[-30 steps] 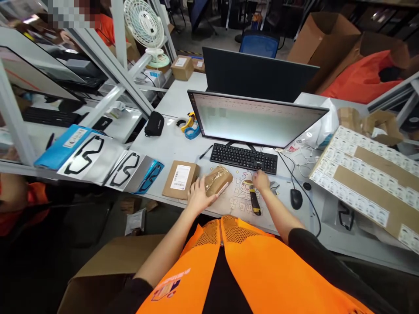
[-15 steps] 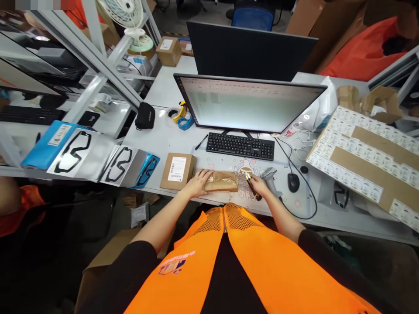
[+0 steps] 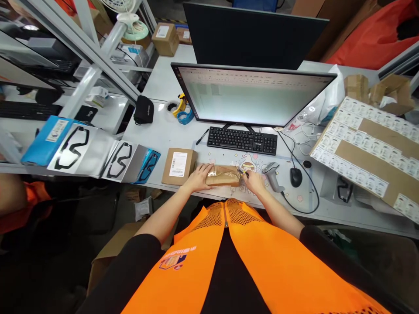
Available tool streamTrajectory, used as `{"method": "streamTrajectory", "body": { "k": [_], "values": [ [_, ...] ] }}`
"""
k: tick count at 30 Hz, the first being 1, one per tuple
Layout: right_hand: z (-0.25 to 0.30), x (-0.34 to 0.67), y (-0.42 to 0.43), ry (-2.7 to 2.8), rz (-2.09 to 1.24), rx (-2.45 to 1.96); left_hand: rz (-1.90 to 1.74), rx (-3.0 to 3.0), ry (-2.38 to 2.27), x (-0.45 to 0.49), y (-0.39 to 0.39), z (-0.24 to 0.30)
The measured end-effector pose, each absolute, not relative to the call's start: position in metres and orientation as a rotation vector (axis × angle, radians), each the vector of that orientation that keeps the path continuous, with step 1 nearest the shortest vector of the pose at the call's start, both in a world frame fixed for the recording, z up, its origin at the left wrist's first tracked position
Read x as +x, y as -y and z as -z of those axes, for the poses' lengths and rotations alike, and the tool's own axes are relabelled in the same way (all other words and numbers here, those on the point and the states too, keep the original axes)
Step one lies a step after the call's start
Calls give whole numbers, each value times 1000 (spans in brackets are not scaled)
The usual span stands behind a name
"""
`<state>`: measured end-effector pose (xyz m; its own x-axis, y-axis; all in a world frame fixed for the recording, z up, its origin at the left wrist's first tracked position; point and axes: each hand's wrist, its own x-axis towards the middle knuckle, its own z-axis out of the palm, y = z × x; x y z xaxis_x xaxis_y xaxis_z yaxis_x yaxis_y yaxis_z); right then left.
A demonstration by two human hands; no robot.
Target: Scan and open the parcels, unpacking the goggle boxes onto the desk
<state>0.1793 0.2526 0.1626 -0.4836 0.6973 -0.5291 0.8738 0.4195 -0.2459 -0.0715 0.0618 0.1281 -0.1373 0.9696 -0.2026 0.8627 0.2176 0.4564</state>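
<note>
A small brown parcel wrapped in clear tape [image 3: 224, 176] lies on the white desk [image 3: 163, 131] near its front edge. My left hand [image 3: 198, 178] rests on the parcel's left end and holds it down. My right hand [image 3: 252, 182] is closed on a yellow and black box cutter [image 3: 244, 173], whose tip meets the parcel's right end. A second cardboard box with a white label [image 3: 178, 165] sits just left of my left hand.
A black keyboard [image 3: 242, 140] and lit monitor [image 3: 252, 96] stand behind the parcel. A grey barcode scanner [image 3: 273, 174] and black mouse [image 3: 295, 176] lie to the right. Label sheets on cardboard [image 3: 369, 152] fill the right side. Goggle packs [image 3: 98, 157] lie left.
My right hand picked the box cutter up from the desk and brought it to the parcel's right end. The left hand turned the parcel flat and kept hold.
</note>
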Motion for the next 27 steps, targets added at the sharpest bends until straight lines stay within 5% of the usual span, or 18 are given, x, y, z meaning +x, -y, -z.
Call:
{"method": "streamTrajectory", "body": {
  "k": [21, 27],
  "values": [
    [-189, 199, -235, -2240, 686, 1193, -301, 1655, -2099, -65, -61, -135],
    [-172, 214, -264, -2360, 928, 1442, -493, 774, -2428, -1, -42, -142]
  ]
}}
